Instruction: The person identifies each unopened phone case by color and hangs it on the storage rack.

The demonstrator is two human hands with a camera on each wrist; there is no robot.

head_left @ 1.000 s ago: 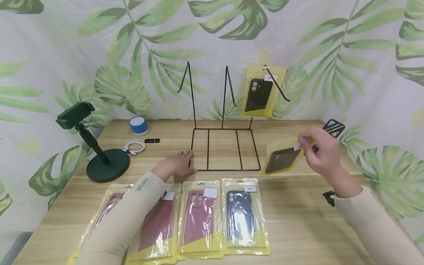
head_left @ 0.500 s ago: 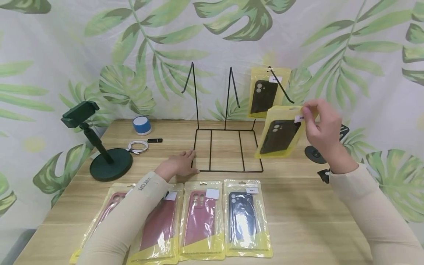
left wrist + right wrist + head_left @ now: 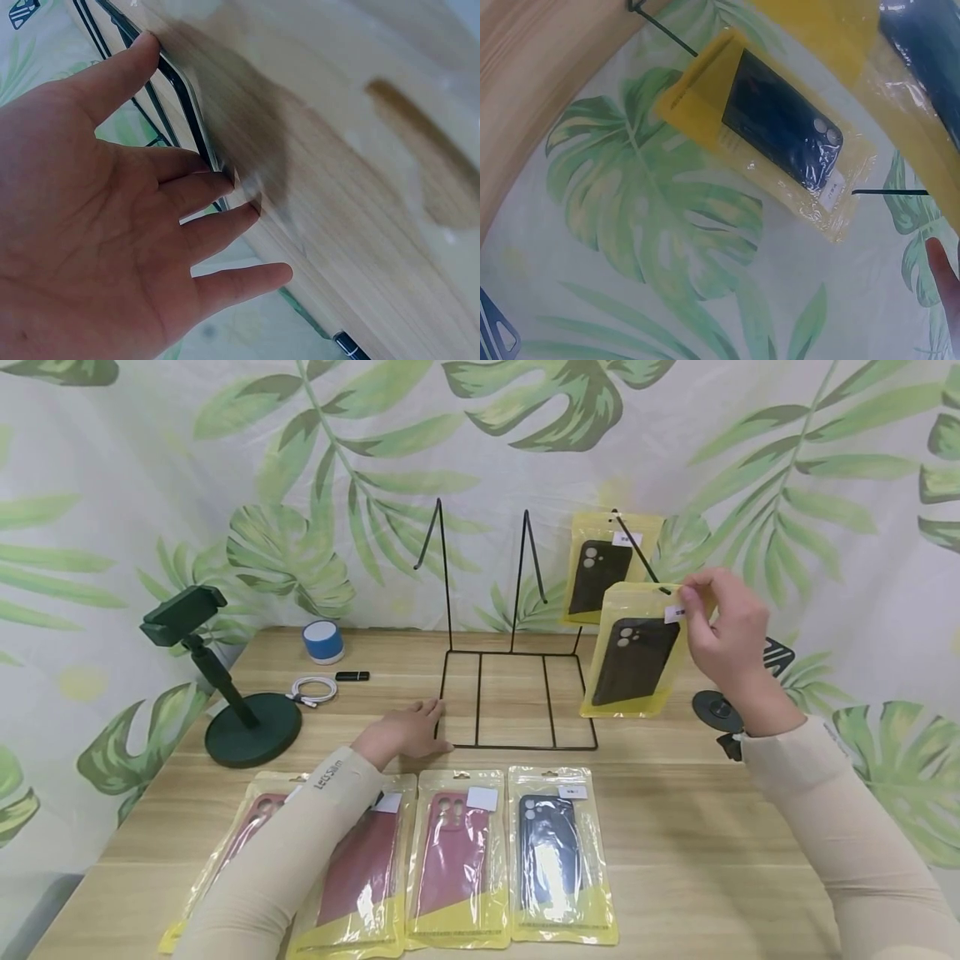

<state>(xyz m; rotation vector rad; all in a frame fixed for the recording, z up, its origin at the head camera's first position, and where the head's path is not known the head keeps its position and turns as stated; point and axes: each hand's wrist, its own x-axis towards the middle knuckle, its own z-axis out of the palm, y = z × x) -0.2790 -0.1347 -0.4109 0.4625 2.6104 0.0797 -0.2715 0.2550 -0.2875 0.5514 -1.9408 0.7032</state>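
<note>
Fingers of my right hand [image 3: 723, 635] pinched the packaged black case [image 3: 636, 653] at the rack's [image 3: 517, 697] hook — left hand [image 3: 405, 735] lay spread, pressing its base.

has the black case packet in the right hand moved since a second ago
Yes. The right hand has lifted the packet up off the table to the tip of the wire rack's right hook, just below the hung packet.
</note>
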